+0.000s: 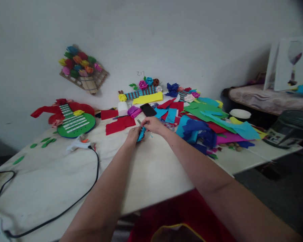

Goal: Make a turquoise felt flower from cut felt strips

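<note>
Both of my arms reach out over a pale wooden table [53, 181]. My left hand [133, 135] is closed around a small piece of light blue paper [141, 134]. My right hand [153, 125] is closed just beside it on a pair of scissors [140, 123], whose metal tips show at the blue piece. A red paper sheet [120, 125] lies just beyond my hands, and a black phone [147, 109] lies behind that.
A heap of coloured paper scraps [207, 124] covers the table's right side. A white glue gun [78, 144] with a black cord [91, 188] lies at the left, near a green guitar-shaped craft [74, 122]. Paper flowers [148, 84] stand along the wall. A white bowl [239, 114] sits at the right.
</note>
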Tool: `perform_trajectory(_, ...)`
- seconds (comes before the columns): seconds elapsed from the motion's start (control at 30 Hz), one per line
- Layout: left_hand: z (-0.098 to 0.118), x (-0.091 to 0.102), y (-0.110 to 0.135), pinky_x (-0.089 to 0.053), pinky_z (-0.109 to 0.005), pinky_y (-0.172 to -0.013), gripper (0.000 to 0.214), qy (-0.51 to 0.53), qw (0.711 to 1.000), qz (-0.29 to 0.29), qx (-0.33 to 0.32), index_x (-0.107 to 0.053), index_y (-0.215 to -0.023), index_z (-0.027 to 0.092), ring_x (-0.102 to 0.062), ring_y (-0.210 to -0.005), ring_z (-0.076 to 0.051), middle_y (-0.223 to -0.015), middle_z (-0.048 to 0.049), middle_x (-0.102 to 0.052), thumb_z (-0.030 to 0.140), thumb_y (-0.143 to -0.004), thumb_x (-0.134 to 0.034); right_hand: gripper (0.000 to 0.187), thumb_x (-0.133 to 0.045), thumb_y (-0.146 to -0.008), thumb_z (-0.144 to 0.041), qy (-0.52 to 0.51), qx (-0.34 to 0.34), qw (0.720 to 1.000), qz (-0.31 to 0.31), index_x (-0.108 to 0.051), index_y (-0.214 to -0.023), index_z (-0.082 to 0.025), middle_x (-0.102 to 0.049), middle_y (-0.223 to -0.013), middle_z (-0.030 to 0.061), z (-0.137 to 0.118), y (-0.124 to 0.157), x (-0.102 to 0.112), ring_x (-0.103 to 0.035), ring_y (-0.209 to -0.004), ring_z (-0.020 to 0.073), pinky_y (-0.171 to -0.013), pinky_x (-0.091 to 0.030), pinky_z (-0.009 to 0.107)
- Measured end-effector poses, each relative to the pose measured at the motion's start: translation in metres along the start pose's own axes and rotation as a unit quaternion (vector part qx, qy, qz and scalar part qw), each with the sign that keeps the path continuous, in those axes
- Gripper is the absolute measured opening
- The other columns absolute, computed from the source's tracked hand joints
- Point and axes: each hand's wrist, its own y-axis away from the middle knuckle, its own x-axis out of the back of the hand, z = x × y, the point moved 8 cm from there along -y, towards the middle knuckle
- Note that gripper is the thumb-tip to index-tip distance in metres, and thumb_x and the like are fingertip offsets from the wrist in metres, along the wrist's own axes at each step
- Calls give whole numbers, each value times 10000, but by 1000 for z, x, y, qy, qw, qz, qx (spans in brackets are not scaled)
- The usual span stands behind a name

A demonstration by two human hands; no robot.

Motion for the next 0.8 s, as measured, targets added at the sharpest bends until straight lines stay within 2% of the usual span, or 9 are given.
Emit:
perform_trajectory(0.17, 4, -8, 3, -376, -240, -414, 256, -12, 999, -32, -22, -468, -582, 164, -463, -351, -112, -426, -7, -517, 362, -742, -436, 166, -511, -619, -65, 38, 0, 999, -29, -635, -698, -144, -571, -552, -15, 8, 2, -7, -504, -499, 95, -506, -385, 201)
perform_trajectory(0.37, 3, -9, 2, -370, -231, -401, 291, -58, 997, -29, -36, -440, -605, 177, -482, -349, -117, -428, -5, -534, 416, -772, -443, 128, -537, -619, -104, 60, 16, 996, -64, -646, -674, -140, -579, -584, -17, 16, -1, -12, -502, -577, 101, -546, -368, 195)
perform_trajectory(0.47, 3, -8, -1, -341, -215, -375, 316, -100, 993, -27, -55, -443, -617, 178, -465, -331, -107, -417, 8, -525, 444, -787, -441, 97, -539, -612, -105, 69, 35, 994, -79, -627, -594, -140, -562, -576, -26, 16, -1, -14, -488, -588, 94, -558, -359, 187)
perform_trajectory(0.7, 4, -9, 0, -312, -194, -347, 385, -109, 991, -43, -65, -429, -651, 181, -448, -303, -92, -409, 22, -522, 537, -797, -428, 95, -558, -620, -157, 17, 17, 997, -76, -594, -542, -116, -491, -488, -45, 23, 2, -10, -417, -518, 72, -532, -338, 194)
perform_trajectory(0.8, 6, -10, 3, -319, -192, -343, 384, -94, 992, -53, -58, -424, -695, 183, -450, -299, -94, -409, 27, -525, 554, -796, -425, 83, -577, -624, -168, -39, -9, 997, -70, -617, -580, -110, -517, -492, -40, 27, 3, -11, -428, -511, 71, -542, -356, 200)
